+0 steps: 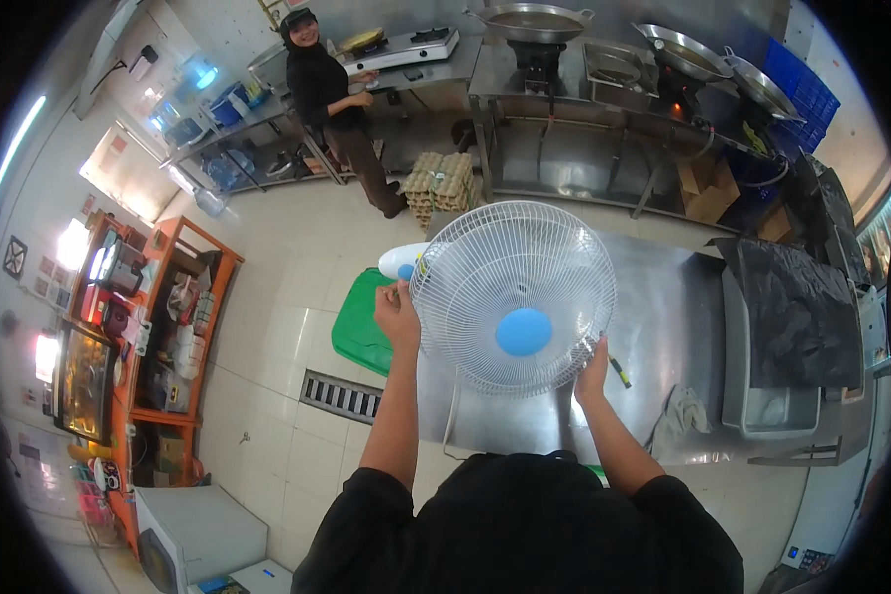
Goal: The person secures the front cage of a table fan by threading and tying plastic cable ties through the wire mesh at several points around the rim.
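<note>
White wire-caged fan w/ round blue hub (518, 297) spans btwn my two: L grip (398, 315) curled tight at its left edge, R grip (592, 372) clasping lower-right rim.

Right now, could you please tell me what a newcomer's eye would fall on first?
Most likely the fan with its blue centre, held mid-view by the left hand and the right hand. Next, perhaps, the green lid-like item left of the steel table, and the stacked egg trays beyond the fan.
</note>
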`<state>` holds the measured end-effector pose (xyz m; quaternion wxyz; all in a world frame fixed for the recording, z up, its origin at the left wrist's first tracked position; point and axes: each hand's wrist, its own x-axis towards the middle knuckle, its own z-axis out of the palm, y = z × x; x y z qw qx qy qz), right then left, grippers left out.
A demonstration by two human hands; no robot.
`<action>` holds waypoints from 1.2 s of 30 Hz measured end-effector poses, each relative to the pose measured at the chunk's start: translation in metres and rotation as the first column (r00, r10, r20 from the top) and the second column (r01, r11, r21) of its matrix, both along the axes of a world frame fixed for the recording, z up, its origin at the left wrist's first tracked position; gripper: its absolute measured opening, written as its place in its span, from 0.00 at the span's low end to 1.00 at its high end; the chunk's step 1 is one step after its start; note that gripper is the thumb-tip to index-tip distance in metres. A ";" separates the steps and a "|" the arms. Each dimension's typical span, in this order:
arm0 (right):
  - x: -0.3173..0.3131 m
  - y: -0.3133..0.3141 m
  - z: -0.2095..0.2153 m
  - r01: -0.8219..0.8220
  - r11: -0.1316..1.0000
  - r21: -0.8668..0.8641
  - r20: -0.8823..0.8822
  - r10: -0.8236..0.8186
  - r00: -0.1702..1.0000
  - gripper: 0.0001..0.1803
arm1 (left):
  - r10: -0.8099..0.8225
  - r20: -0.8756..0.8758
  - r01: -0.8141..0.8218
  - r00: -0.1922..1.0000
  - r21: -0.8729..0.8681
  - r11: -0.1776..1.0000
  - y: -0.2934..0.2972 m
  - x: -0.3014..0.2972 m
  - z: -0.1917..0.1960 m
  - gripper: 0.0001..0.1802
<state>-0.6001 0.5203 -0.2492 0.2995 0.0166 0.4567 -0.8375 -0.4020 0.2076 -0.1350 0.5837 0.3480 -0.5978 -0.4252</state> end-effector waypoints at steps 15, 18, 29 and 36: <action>-0.012 -0.027 -0.009 -0.048 0.965 0.260 -0.065 0.067 0.996 0.40 | 0.014 0.065 -0.015 0.998 0.014 1.000 -0.046 -0.016 0.015 0.20; -0.013 -0.015 -0.017 -0.041 0.969 0.244 -0.091 0.065 0.994 0.42 | 0.036 0.188 -0.037 0.982 0.001 0.999 -0.032 -0.020 0.018 0.20; -0.008 -0.001 -0.016 -0.114 0.968 0.223 -0.049 0.128 0.991 0.41 | 0.015 0.134 -0.012 0.991 -0.026 1.000 -0.038 -0.013 -0.008 0.19; -0.008 -0.001 -0.015 -0.135 0.942 0.308 -0.103 0.174 0.979 0.42 | 0.052 0.033 -0.051 0.998 -0.043 0.998 -0.042 -0.026 -0.003 0.19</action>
